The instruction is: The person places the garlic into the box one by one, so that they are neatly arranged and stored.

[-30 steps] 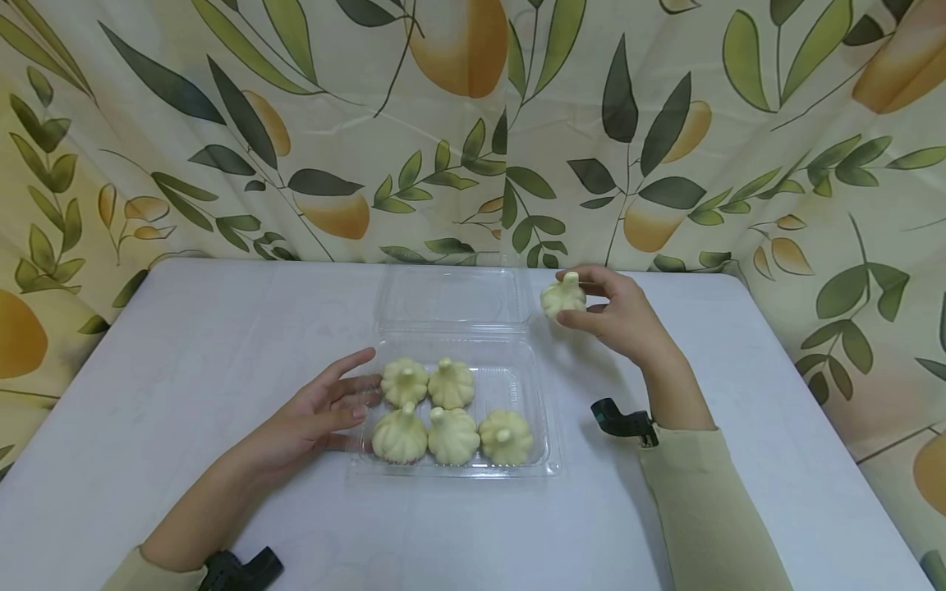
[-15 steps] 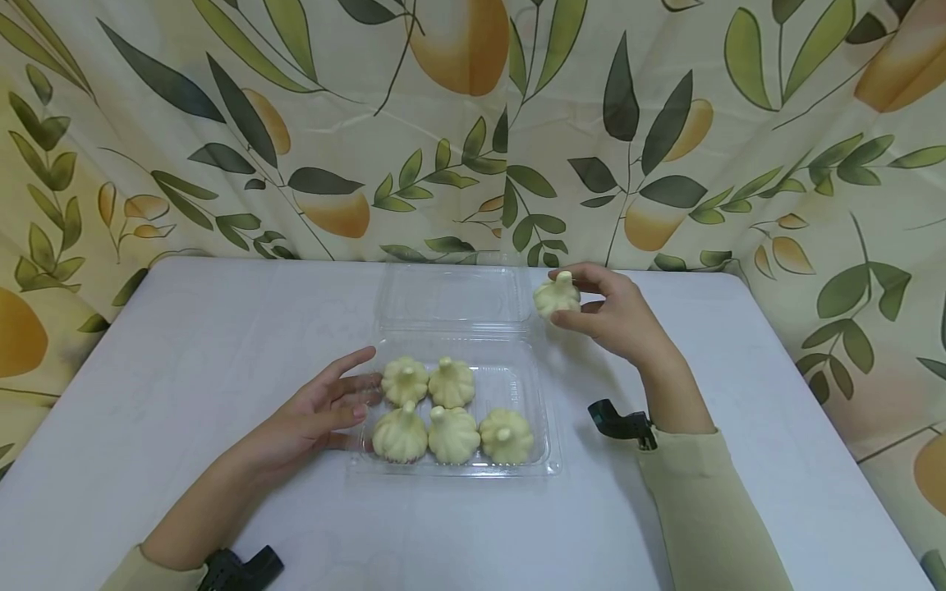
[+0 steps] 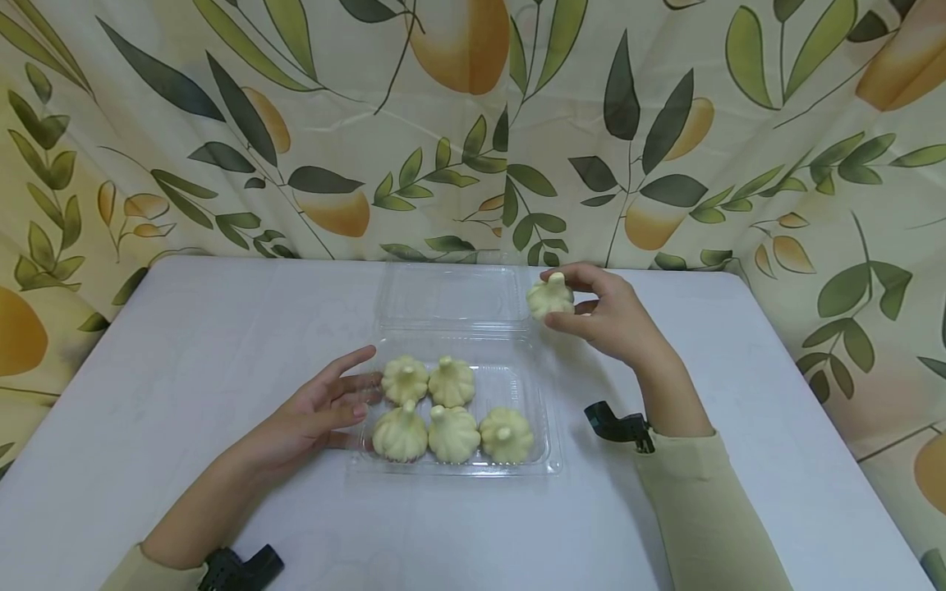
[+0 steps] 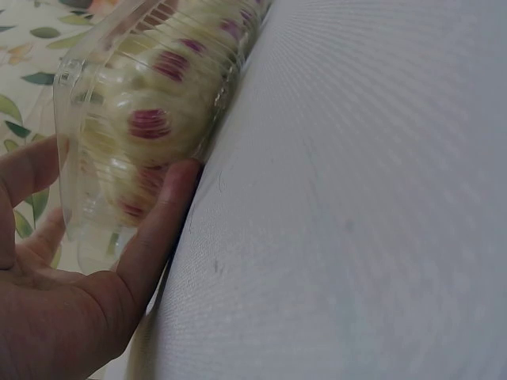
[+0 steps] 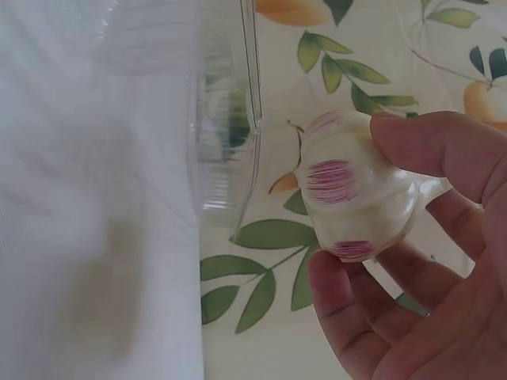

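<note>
My right hand (image 3: 609, 318) pinches a garlic bulb (image 3: 550, 299) between thumb and fingers, beside the right edge of the clear plastic container's raised lid (image 3: 454, 297). Pink streaks mark the underside of this garlic bulb (image 5: 356, 186) in the right wrist view. Several more pale garlic bulbs (image 3: 454, 435) sit in the clear container (image 3: 545, 410), three along the front and two at the back left. My left hand (image 3: 314, 417) rests at the container's left side with its fingers spread. In the left wrist view a digit lies along the low side wall of the container (image 4: 71, 158).
A white-covered table (image 3: 251, 328) spreads around the container. Behind it hangs a cloth (image 3: 562, 123) printed with leaves and fruit. Black wrist devices (image 3: 619, 427) sit at both cuffs.
My right hand has drifted slightly left with the garlic bulb, closer to the lid's edge. The left hand and the bulbs in the container have stayed put.
</note>
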Demonstrator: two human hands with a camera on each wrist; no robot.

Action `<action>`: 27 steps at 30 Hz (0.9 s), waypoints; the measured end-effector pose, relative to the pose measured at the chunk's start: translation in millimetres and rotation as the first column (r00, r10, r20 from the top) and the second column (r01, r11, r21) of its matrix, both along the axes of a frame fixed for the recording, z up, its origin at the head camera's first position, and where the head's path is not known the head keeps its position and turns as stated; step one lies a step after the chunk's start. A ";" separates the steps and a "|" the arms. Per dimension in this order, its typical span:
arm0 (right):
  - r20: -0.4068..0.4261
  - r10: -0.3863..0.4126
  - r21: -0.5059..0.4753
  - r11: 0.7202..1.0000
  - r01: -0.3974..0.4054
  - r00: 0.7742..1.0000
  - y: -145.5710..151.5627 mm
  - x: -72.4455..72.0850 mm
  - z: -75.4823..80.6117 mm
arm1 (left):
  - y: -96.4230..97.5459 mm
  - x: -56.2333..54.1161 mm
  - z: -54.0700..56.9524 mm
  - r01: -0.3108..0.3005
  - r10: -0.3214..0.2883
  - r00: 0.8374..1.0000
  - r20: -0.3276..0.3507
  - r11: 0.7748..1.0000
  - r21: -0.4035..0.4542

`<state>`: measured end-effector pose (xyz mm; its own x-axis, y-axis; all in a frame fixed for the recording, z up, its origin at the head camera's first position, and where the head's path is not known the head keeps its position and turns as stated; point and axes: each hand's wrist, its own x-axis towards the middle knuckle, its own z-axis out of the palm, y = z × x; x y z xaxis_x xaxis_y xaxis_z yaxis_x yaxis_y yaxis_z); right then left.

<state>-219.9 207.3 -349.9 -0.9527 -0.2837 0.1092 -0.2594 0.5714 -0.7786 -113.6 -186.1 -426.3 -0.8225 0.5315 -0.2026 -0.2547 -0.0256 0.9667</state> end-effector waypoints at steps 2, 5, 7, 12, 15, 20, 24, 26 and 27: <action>0.000 0.007 0.002 1.000 -0.007 1.000 -1.4 0.8 0.8 | -0.6 -0.3 -0.6 0.002 -0.002 1.000 -0.005 1.000 0.000; 0.007 0.021 0.001 1.000 -0.021 1.000 -3.1 1.6 1.2 | -1.5 -0.4 -1.3 0.004 -0.004 1.000 -0.013 1.000 -0.004; 0.010 0.033 -0.006 0.999 -0.033 0.999 -3.9 2.1 1.4 | -1.6 -0.3 -1.4 0.004 -0.004 1.000 -0.015 1.000 -0.005; 0.007 0.065 -0.027 0.998 -0.065 0.998 -5.4 2.4 0.8 | -0.9 -0.5 -1.1 0.003 -0.003 1.000 -0.009 1.000 0.003; 0.002 0.092 -0.035 0.995 -0.092 0.996 -6.5 2.5 0.2 | -0.4 -0.9 -1.2 0.000 0.000 1.000 -0.004 1.000 0.008; 0.011 0.118 -0.037 0.992 -0.118 0.993 -8.0 3.4 -1.0 | -0.4 -1.3 -2.3 0.001 -0.001 1.000 0.000 1.000 0.011; 0.009 0.145 -0.028 0.989 -0.145 0.989 -9.3 4.0 -1.6 | -0.3 -1.3 -1.9 -0.001 0.001 1.000 0.004 1.000 0.013; 0.008 0.163 -0.025 0.986 -0.163 0.987 -10.2 3.9 -1.4 | -0.2 -1.3 -1.5 -0.002 0.001 1.000 0.005 1.000 0.014; 0.008 0.173 -0.022 0.985 -0.172 0.985 -10.6 3.9 -1.4 | -0.2 -1.2 -1.3 -0.002 0.002 1.000 0.005 1.000 0.015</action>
